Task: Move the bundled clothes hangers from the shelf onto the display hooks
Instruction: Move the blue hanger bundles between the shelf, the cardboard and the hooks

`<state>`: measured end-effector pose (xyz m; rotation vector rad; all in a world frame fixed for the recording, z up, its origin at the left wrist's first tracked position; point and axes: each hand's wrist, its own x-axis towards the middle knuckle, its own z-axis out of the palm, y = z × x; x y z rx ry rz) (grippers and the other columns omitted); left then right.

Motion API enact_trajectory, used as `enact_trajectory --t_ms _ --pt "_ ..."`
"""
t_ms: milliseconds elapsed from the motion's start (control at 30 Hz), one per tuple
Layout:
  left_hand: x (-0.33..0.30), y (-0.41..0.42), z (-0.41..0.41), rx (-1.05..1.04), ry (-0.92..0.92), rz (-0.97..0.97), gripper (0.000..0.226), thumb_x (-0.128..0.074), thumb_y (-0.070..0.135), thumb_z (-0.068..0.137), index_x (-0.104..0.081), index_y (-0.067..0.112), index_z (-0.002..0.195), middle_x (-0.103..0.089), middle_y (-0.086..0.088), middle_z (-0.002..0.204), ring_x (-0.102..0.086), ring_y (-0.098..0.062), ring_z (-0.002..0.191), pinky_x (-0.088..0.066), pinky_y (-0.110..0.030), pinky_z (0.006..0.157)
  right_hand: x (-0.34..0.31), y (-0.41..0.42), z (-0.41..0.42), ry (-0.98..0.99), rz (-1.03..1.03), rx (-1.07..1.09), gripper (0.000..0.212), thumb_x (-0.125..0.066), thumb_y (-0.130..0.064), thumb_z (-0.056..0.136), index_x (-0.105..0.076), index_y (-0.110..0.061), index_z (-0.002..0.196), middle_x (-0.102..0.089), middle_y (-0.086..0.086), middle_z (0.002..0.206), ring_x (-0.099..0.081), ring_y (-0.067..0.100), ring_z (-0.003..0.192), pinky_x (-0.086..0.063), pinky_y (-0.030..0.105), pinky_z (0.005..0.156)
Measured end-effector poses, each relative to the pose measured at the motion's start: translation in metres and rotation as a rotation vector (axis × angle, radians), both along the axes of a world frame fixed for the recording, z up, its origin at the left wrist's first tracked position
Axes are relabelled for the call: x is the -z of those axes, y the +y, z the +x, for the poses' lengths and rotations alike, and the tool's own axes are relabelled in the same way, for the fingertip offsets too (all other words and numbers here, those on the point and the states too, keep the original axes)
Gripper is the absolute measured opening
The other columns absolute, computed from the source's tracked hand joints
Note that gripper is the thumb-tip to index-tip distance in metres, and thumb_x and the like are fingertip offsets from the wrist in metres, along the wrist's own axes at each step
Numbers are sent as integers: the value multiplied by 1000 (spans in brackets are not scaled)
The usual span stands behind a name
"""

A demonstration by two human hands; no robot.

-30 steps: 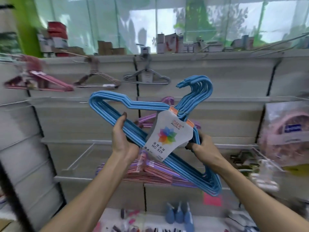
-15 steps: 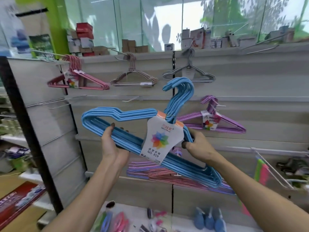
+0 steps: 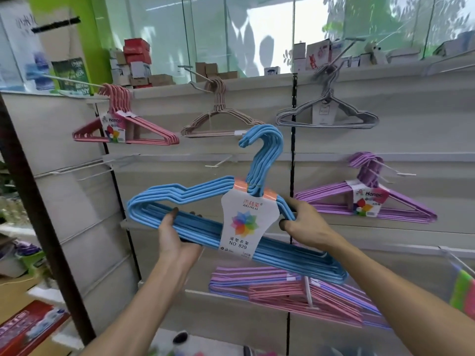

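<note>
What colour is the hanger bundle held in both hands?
Blue hanger bundle, seen best in the head view.

blue hanger bundle (image 3: 200,227): smooth, slightly glossy plastic coating | its label card (image 3: 248,222): glossy white paper | wall panels (image 3: 411,140): matt grey | display hook (image 3: 218,163): bare metal wire

Blue hanger bundle (image 3: 185,224): glossy blue wire hangers banded together under a white card label printed "NO 829"; held tilted, hook ends up, left shoulder higher than right.
Place: in front of the wall panel, up-left of the pink and purple bundles on the shelf (image 3: 295,291).
Empty display hook (image 3: 218,163): white, just up-left of the bundle's hook ends.
</note>
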<state>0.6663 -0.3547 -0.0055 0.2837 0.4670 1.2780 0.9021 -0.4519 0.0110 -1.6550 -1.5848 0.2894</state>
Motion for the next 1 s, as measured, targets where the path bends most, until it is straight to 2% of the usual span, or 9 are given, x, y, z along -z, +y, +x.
enact_trajectory --t_ms 133,233,333,433,500,600,667,800,1000 --pt "-2 44 -2 -1 47 -21 14 -57 25 94 -56 12 88 -58 -6 79 -59 -21 74 -51 -38 75 3 48 1 -2 -5 3 63 -59 -4 84 -50 -34 139 -68 -3 93 -63 23 76 -50 27 62" --pt "7 77 -5 21 27 -59 14 -57 27 94 -57 13 92 -59 -7 83 -60 -23 78 -50 -41 71 10 82 5 -35 -30 14 67 -60 -7 81 -49 -36 140 -72 6 99 -66 29 81 -56 42 72" --pt "22 105 -5 46 20 -106 17 -56 28 94 -56 12 93 -59 -8 83 -60 -24 79 -50 -42 70 19 112 8 -65 -70 13 71 -61 -13 77 -47 -40 142 -72 2 94 -66 22 76 -56 41 71" --pt "38 129 -3 57 11 -140 19 -55 30 94 -57 12 98 -60 -9 87 -60 -26 83 -51 -44 77 25 135 9 -75 -108 5 75 -60 -12 77 -44 -36 146 -70 -2 91 -60 11 64 -50 23 58" --pt "48 146 0 60 -1 -169 23 -55 31 94 -58 11 106 -62 -11 94 -62 -29 91 -51 -47 90 27 147 12 -94 -127 11 76 -59 -12 77 -43 -36 147 -67 -6 82 -53 6 55 -42 16 51" --pt "60 169 8 81 -19 -202 24 -53 31 95 -58 11 108 -62 -13 99 -61 -31 96 -45 -50 103 28 163 15 -138 -144 44 76 -60 -15 76 -42 -39 146 -67 -5 83 -59 11 61 -50 27 57" --pt "66 184 14 106 -15 -196 22 -53 30 95 -60 12 106 -63 -13 98 -62 -31 95 -46 -50 101 29 173 15 -189 -164 94 77 -60 -19 76 -38 -40 147 -70 -2 94 -64 17 73 -55 36 67" --pt "80 215 24 160 -28 -208 24 -51 29 95 -61 14 112 -64 -12 99 -63 -30 95 -48 -48 100 30 192 16 -230 -196 165 80 -60 -22 76 -35 -39 150 -69 -4 113 -64 19 89 -54 38 82" --pt "95 261 40 197 -31 -247 28 -51 26 95 -60 16 120 -66 -10 101 -64 -29 99 -49 -46 99 30 222 18 -230 -247 236 81 -61 -19 80 -31 -40 152 -67 -4 108 -60 18 80 -53 36 77"
